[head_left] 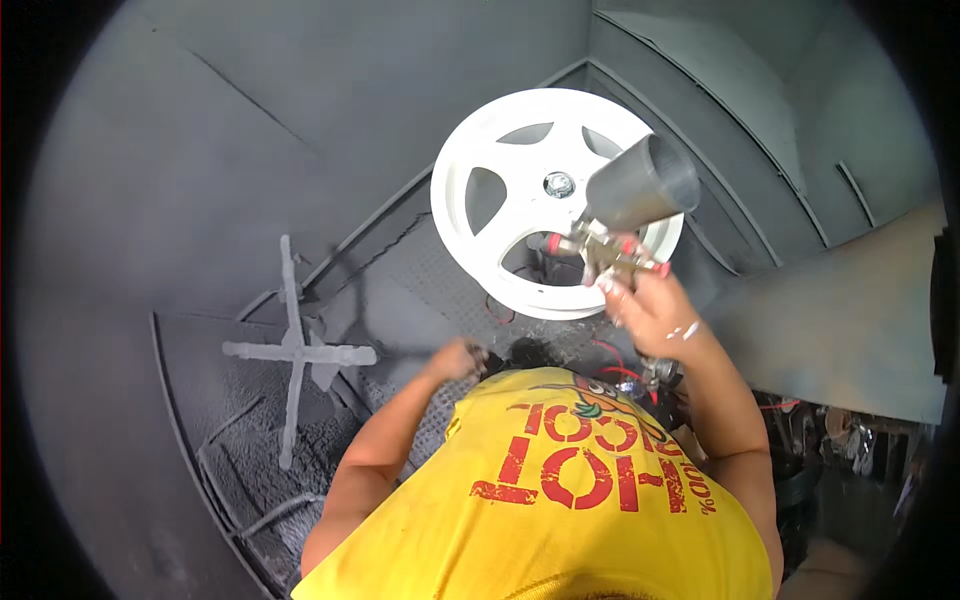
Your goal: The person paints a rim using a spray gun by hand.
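"Starting nearest: left grip [462, 358]?"
"Beside the yellow shirt [560, 540], blurred; can't tell whether it holds anything."
"Right grip [650, 300]?"
"Closed round a silver metal spray gun [604, 246] with grey cup [638, 187], forearm [718, 385] stretched forward; the round white spoked wheel [530, 182] sits just beyond."

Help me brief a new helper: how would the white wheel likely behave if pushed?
The white wheel would probably stay stiff, since its broad spokes run unbroken into the rim. Its round outline suggests it could roll if stood on edge. Its smooth-looking surface might feel slippery.
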### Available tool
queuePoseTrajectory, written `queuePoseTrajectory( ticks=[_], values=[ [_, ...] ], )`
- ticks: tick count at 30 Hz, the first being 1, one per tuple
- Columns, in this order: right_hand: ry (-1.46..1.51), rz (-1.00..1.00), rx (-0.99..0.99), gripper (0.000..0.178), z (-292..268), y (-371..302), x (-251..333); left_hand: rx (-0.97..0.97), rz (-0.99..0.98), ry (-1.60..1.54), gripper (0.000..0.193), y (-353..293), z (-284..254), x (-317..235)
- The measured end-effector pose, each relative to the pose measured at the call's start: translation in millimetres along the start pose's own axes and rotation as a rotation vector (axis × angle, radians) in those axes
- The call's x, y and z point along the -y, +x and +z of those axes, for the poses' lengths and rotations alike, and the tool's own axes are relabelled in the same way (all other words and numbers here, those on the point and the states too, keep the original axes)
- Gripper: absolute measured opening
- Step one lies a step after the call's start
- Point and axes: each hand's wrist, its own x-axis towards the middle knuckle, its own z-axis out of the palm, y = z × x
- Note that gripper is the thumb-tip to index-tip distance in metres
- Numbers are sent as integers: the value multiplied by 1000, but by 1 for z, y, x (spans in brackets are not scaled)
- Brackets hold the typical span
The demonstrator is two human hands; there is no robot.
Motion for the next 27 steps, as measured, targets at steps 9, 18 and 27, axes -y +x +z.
queuePoseTrajectory(
  ticks=[9, 18, 27],
  values=[
    [-263, 57, -804, 29, -26, 4, -26, -149, 48, -798, 33, 104, -107, -17],
    [-67, 241, -668, 36, 32, -59, -31, 21, -2, -919, 42, 95, -91, -59],
    [198, 226, -550, 33, 40, -80, -2, 75, -28, -1306, 43, 71, -12, -69]
  ],
)
